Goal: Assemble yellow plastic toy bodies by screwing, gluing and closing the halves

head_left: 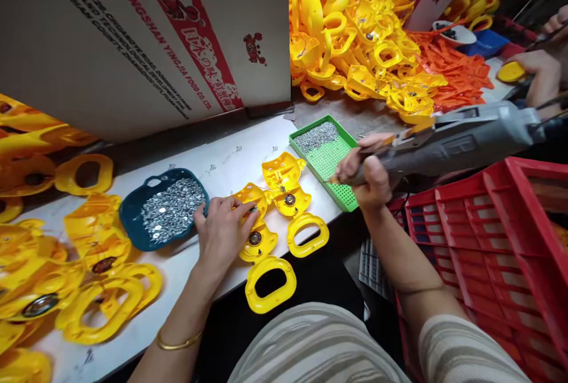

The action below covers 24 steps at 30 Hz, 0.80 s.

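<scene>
My left hand (220,230) has its fingers bent over a yellow plastic shell (261,245), which has a round metal-rimmed part and an oval handle loop hanging over the table edge. Beside it lies a second, similar yellow shell (284,173), opened out, with thin wires between its halves. My right hand (373,182) is wrapped around a grey electric screwdriver (465,134), its bit pointing left over a green tray (326,161) with small screws heaped at the far end. At my left wrist stands a dark teal bowl (133,226) full of small metal pieces.
More yellow shells (97,235) cover the left of the white table. A printed cardboard box (146,34) stands behind. Yellow parts (355,22) and orange parts (452,72) are heaped at the back right. A red crate (479,241) is at my right; another person's hand (539,69) shows beyond.
</scene>
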### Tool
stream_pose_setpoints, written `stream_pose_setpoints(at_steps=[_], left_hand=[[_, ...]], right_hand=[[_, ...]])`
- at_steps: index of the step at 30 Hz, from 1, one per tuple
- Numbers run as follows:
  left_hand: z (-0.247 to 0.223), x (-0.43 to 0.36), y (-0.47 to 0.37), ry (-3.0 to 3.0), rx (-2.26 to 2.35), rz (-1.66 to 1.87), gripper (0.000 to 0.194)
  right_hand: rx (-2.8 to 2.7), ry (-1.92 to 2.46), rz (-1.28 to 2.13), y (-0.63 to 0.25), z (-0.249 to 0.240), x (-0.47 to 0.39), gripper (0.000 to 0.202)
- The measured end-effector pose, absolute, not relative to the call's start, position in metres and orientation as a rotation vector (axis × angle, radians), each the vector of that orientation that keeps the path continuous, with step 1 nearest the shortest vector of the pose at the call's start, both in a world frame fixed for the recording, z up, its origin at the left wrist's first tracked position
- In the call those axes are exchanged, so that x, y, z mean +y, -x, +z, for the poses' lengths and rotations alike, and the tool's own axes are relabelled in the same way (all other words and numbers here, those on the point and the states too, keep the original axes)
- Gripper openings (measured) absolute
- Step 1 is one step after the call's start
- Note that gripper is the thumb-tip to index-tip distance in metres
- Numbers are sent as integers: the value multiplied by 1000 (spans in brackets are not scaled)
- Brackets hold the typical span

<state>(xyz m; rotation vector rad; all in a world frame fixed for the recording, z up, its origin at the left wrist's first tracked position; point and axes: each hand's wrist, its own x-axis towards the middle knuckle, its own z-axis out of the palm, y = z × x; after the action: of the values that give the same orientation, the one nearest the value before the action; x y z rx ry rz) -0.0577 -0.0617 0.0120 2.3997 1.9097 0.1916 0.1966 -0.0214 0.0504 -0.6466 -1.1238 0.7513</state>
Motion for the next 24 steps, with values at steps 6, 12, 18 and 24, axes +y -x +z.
stream_pose_setpoints(at_steps=[6,12,18,24], left_hand=[[12,-60,63,-2420,1843,182,30],[15,-59,65,-2417,1830,160,31],[17,-64,60,-2447,1867,119,31],[18,-66,62,-2432,1947,88,25]], right_hand=[[-1065,813,676,-235,20,-11,26],[-1129,775,702,-228,19,-19,23],[-1121,799,714,-222,28,-30,21],[-1094,748,707,-217,41,-32,25]])
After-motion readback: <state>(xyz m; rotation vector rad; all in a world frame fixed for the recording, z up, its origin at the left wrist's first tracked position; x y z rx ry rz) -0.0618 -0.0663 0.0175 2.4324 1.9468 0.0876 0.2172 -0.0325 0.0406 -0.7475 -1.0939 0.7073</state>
